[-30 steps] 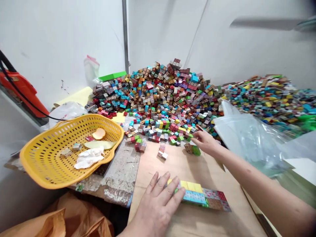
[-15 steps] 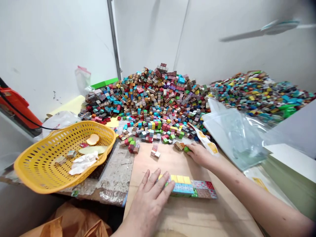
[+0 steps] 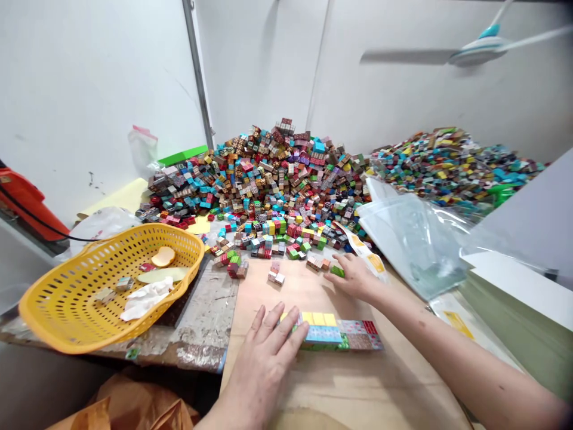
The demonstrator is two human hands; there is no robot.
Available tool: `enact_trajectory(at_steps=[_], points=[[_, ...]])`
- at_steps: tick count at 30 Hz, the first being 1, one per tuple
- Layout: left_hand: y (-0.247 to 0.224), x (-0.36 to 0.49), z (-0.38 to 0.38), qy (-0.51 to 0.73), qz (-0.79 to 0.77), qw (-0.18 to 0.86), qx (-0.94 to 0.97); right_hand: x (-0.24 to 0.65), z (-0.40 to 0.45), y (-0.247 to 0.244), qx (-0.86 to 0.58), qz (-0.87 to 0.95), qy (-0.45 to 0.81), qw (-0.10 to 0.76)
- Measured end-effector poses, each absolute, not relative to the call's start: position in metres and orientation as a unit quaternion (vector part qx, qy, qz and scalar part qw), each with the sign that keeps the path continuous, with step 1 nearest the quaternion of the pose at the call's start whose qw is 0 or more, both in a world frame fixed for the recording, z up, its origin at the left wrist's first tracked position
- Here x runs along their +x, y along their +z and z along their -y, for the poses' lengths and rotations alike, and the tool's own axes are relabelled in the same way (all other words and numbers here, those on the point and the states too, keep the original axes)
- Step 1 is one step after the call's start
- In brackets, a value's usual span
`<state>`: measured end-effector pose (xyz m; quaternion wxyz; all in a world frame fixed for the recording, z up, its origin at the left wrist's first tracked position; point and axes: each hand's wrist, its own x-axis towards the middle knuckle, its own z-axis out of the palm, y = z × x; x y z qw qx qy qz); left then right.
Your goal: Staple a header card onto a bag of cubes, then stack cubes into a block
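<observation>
White wall (image 3: 398, 101) at the far side. We have a pale wooden board (image 3: 358, 394) near centre, running to the near edge. Big pile of small patterned blocks (image 3: 268, 173) beyond it, far centre, loose ones spilling toward the board; second block pile (image 3: 452, 167) far right. Yellow perforated basket (image 3: 54, 334) on the left, with scraps, white tissue and a few blocks inside. Clear plastic bags (image 3: 416, 245) on the right; fan (image 3: 477, 54) far right.

We see the left hand (image 3: 264, 358) near centre, palm down, fingers straight and slightly spread, laid over the left end of the block row, not closed round it. Right hand (image 3: 353, 278) farther off and to the right, fingers a narrow gap apart about the green block; we cannot tell if they pinch it.

Block row (image 3: 331, 332) lies near on the board, running left to right: yellow tops, light-blue front, brown and red at the right end. Red-brown clump (image 3: 237, 269) at the board's far left; brown block cluster (image 3: 316, 263) just left of the right hand; white-pink cluster (image 3: 276, 276) between these two. Smallest: green block (image 3: 338, 271), at the right fingertips, far side of the board.
</observation>
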<state>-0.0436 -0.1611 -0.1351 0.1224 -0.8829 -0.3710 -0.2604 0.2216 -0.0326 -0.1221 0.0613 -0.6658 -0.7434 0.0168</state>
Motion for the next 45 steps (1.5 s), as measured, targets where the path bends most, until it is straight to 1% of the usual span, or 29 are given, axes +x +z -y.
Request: enact_trajectory(at_steps=[9, 19, 29, 34, 37, 45], points=[[-0.135, -0.044, 0.161, -0.262, 0.373, 0.129, -0.881, 0.197, 0.012, -0.126, -0.688, 0.724, 0.029, 0.052], [-0.139, -0.044, 0.162, -0.254, 0.376, 0.111, -0.884, 0.225, 0.029, -0.123, -0.67, 0.737, 0.063, 0.066], [-0.139, -0.044, 0.162, -0.244, 0.381, 0.102, -0.886, 0.219, 0.047, -0.108, -0.649, 0.748, 0.082, 0.112], [-0.14, -0.044, 0.162, -0.242, 0.38, 0.101, -0.887, 0.199, 0.045, -0.107, -0.639, 0.75, 0.101, 0.136], [-0.14, -0.044, 0.162, -0.255, 0.382, 0.108, -0.882, 0.184, 0.035, -0.109, -0.631, 0.757, 0.089, 0.144], [-0.138, -0.044, 0.162, -0.248, 0.378, 0.114, -0.885, 0.168, 0.029, -0.113, -0.636, 0.764, 0.044, 0.103]])
